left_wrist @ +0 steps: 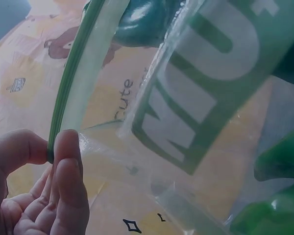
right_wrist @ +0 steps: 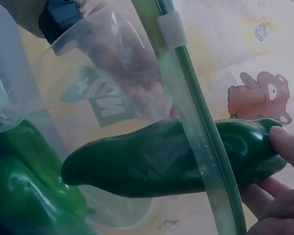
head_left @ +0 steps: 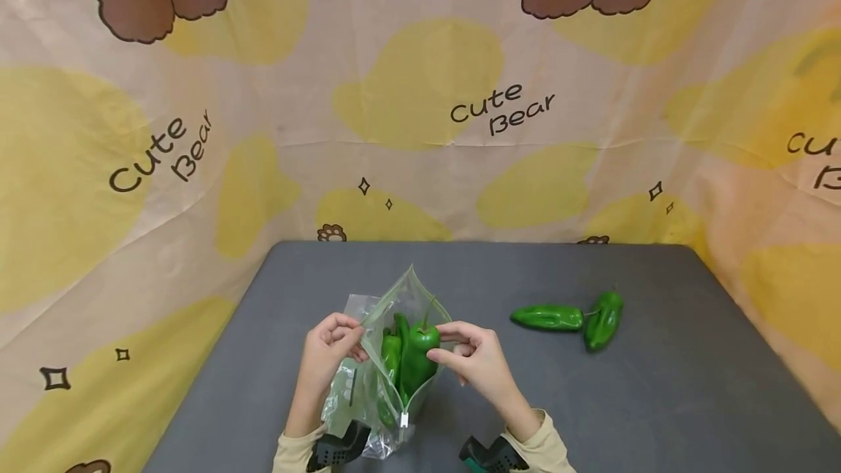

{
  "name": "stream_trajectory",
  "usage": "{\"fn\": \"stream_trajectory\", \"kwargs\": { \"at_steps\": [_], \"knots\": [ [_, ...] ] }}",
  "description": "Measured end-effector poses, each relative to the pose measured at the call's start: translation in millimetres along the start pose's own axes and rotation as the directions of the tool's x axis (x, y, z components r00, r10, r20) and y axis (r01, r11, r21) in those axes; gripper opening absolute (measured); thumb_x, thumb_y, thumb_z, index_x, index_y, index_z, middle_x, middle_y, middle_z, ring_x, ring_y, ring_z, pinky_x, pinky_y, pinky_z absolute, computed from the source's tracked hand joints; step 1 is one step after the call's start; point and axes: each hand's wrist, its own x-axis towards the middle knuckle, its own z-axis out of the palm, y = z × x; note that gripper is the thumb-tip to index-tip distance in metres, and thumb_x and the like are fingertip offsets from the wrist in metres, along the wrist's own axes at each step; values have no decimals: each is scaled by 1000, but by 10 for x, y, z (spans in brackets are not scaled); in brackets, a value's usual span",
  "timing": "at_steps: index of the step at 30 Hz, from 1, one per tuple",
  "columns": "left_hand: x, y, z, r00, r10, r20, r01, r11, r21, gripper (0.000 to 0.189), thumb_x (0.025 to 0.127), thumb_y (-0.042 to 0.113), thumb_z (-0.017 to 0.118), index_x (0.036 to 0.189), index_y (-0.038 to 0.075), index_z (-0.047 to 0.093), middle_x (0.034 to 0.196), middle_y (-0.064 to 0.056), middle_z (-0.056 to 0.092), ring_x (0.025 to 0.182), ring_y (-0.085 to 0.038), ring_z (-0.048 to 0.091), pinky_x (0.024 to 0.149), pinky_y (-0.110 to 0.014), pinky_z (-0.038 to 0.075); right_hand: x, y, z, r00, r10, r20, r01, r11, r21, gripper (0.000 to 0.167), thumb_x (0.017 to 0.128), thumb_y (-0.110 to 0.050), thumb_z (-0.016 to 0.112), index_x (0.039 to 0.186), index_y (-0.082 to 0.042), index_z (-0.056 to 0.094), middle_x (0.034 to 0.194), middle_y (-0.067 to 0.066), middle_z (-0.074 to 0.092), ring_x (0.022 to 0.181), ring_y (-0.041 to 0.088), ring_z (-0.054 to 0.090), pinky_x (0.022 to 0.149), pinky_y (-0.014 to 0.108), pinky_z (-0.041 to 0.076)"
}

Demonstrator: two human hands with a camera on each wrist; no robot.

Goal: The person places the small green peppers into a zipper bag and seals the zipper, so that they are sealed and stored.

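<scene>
Thumb and fingers of my left hand (head_left: pixel 328 349) pinch the green zip rim of a clear slider bag (left_wrist: pixel 71 73) with green and white print. The bag's mouth gapes upward. With thumb and fingertips, my right hand (head_left: pixel 478 360) grips the stem end of a long green pepper (right_wrist: pixel 132 161). Most of that pepper lies inside the bag, its stem end past the rim in the right wrist view. Other green peppers (right_wrist: pixel 34 181) are in the bag, partly hidden by its wall. A white slider (head_left: pixel 404 420) sits at the rim's near corner.
Two more green peppers lie right of the bag on the grey table (head_left: pixel 670 385), one lengthwise (head_left: pixel 547 317) and one nearly upright in view (head_left: pixel 603 321). A printed cloth (head_left: pixel 420 188) hangs behind and beside the table. Each wrist wears a dark camera mount (head_left: pixel 340 446).
</scene>
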Motion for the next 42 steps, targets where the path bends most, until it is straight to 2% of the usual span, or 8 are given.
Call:
{"fn": "stream_trajectory", "kwargs": {
  "at_steps": [7, 12, 15, 18, 24, 34, 38, 42],
  "knots": [
    [18, -6, 3, 1000, 3, -9, -3, 1000, 7, 13, 82, -7, 58, 87, -16, 50, 59, -8, 59, 47, -19, 57, 47, -32, 51, 5, -72, 26, 1000, 18, 9, -18, 999, -41, 20, 74, 3, 70, 92, 7, 63, 81, 18, 65, 34, 3, 33, 30, 21, 34],
    [68, 7, 43, 1000, 11, 6, -11, 1000, -11, 12, 82, -9, 57, 86, -17, 49, 59, -7, 59, 47, -19, 57, 47, -32, 52, 48, -90, 4, 1000, 0, 25, 3, 994, -113, 19, 73, 2, 71, 91, 6, 64, 48, 7, 52, 34, 2, 33, 30, 21, 34],
    [85, 12, 64, 999, 24, 24, -24, 999, -23, 13, 82, -8, 57, 85, -17, 49, 60, -6, 60, 47, -18, 58, 47, -32, 52, 64, -101, -13, 999, -6, 31, 11, 987, -161, 20, 73, 1, 71, 91, 5, 64, 40, 2, 41, 34, 2, 33, 31, 23, 35],
    [81, 12, 71, 999, 25, 29, -25, 999, -23, 12, 82, -9, 57, 85, -17, 49, 60, -5, 60, 47, -17, 57, 47, -31, 52, 60, -114, -25, 999, 17, 28, -11, 981, -192, 21, 72, 0, 72, 92, 5, 65, 47, 3, 49, 35, 3, 32, 32, 23, 35],
    [47, 8, 64, 1000, 12, 23, -12, 1000, -21, 10, 82, -9, 57, 84, -16, 49, 59, -5, 59, 46, -18, 57, 46, -31, 52, 58, -150, -22, 996, 80, 39, -68, 969, -237, 27, 76, -3, 70, 101, 4, 62, 83, 10, 63, 32, 0, 29, 32, 19, 31],
    [36, 3, 83, 1000, 0, 14, 1, 1000, -26, 11, 81, -9, 57, 85, -16, 49, 60, -7, 59, 46, -19, 57, 46, -32, 52, 97, -218, -25, 996, 88, 25, -75, 940, -333, 16, 79, 0, 65, 94, 2, 59, 79, 11, 64, 31, 4, 33, 30, 21, 34],
    [16, -6, 83, 1000, -23, 11, 23, 1000, -21, 11, 81, -11, 57, 86, -16, 49, 60, -8, 59, 46, -19, 57, 46, -33, 52, 63, -189, -39, 996, 86, 25, -74, 948, -309, 15, 80, 1, 64, 94, 3, 59, 80, 12, 64, 31, 4, 34, 30, 22, 35],
    [0, -13, 80, 1000, -18, 15, 18, 1000, -24, 10, 81, -11, 56, 86, -16, 49, 60, -7, 59, 46, -19, 57, 46, -32, 52, 25, -139, -84, 999, 26, 18, -20, 967, -255, 13, 81, 2, 63, 94, 3, 59, 80, 12, 63, 31, 3, 33, 30, 21, 33]
  ]
}}
